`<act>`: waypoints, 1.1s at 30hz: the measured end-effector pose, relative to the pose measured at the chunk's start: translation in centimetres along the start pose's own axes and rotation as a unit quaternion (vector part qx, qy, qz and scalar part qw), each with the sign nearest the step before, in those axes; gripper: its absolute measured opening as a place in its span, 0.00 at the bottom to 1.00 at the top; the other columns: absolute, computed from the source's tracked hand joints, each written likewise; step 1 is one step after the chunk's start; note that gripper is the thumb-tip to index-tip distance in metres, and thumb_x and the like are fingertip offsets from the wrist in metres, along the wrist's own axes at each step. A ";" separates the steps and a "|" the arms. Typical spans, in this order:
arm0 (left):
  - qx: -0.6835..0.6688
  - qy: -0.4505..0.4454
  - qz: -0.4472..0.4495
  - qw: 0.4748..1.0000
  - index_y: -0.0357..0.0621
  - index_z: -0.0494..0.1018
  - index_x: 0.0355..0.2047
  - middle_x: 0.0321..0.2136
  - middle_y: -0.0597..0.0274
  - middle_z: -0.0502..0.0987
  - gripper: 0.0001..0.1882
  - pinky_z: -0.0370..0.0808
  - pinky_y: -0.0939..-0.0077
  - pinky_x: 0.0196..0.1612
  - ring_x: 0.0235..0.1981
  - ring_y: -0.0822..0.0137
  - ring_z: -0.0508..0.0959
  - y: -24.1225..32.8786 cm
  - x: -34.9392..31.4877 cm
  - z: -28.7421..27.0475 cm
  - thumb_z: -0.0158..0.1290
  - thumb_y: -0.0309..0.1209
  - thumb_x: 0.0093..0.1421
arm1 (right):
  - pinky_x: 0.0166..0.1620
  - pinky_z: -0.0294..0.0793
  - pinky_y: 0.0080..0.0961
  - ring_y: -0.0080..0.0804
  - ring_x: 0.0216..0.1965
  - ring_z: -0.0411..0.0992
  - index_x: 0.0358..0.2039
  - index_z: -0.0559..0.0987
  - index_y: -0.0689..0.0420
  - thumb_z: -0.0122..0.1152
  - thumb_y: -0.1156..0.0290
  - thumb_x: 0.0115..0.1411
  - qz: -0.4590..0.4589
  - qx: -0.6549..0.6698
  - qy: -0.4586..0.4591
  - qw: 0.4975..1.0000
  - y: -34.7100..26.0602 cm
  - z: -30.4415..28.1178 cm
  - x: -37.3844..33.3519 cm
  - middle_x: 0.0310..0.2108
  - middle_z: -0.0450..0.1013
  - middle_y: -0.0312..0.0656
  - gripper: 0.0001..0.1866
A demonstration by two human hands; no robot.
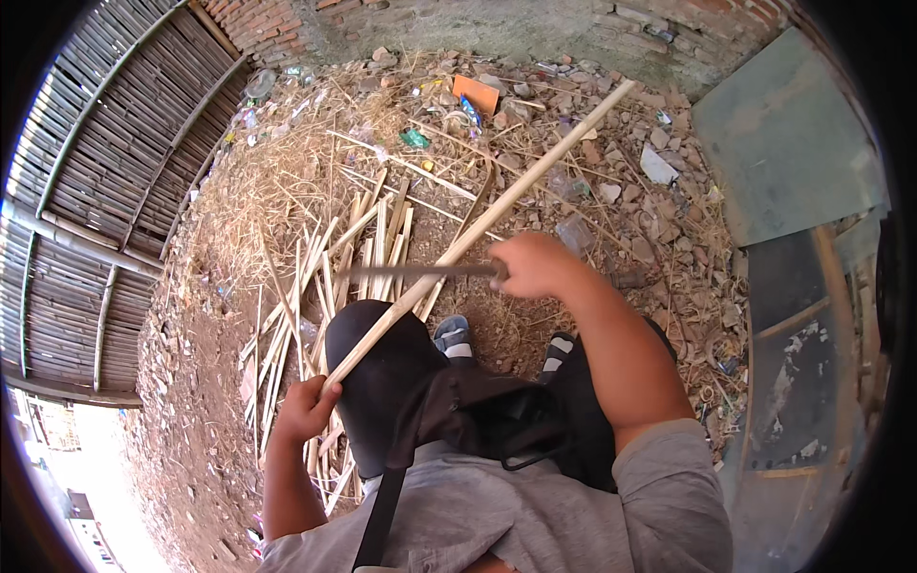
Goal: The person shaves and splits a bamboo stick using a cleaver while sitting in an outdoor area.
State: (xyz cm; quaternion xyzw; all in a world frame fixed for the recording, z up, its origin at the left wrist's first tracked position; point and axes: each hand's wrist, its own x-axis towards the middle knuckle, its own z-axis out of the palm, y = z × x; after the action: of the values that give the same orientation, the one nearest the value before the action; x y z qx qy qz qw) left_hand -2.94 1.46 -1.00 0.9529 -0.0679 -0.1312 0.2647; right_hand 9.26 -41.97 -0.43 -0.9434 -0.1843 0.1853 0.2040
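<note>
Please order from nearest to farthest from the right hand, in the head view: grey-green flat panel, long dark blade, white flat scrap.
1. Long dark blade: held in the right hand.
2. White flat scrap: on the ground, ahead and right.
3. Grey-green flat panel: farther right.

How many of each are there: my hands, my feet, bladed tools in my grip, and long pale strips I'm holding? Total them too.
Hands: 2, left hand and right hand
Feet: 2, left foot and right foot
Bladed tool: 1
Held pale strip: 1
Total: 6
</note>
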 end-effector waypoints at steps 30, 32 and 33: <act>-0.004 -0.082 -0.060 0.995 0.37 0.77 0.28 0.15 0.57 0.73 0.15 0.69 0.66 0.26 0.18 0.70 0.70 1.1 0.8 -1.8 0.60 0.38 0.62 | 0.49 0.77 0.38 0.47 0.46 0.79 0.53 0.77 0.64 0.72 0.57 0.52 -0.021 0.048 -0.064 0.997 0.9 1.3 1.3 0.42 0.80 0.52 0.33; -0.027 -0.081 -0.069 0.994 0.36 0.76 0.27 0.15 0.59 0.72 0.15 0.68 0.66 0.25 0.18 0.71 0.69 1.6 1.3 -1.4 0.60 0.38 0.62 | 0.48 0.77 0.39 0.47 0.42 0.79 0.53 0.78 0.63 0.72 0.58 0.51 0.072 0.182 0.018 0.981 6.2 1.3 1.8 0.40 0.80 0.52 0.32; -0.019 -0.078 -0.081 0.994 0.37 0.76 0.28 0.15 0.61 0.71 0.15 0.67 0.67 0.25 0.19 0.72 0.69 1.0 1.2 -1.1 0.59 0.38 0.62 | 0.48 0.77 0.39 0.47 0.42 0.79 0.53 0.78 0.63 0.72 0.58 0.51 0.069 0.179 0.019 0.981 7.0 0.6 1.5 0.40 0.80 0.52 0.32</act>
State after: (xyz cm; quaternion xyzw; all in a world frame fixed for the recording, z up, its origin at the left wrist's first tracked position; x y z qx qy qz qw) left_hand -1.55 0.89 0.22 0.9370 -0.0088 -0.2270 0.2654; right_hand 12.23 -47.05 -4.53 -0.9055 -0.0785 0.2109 0.3597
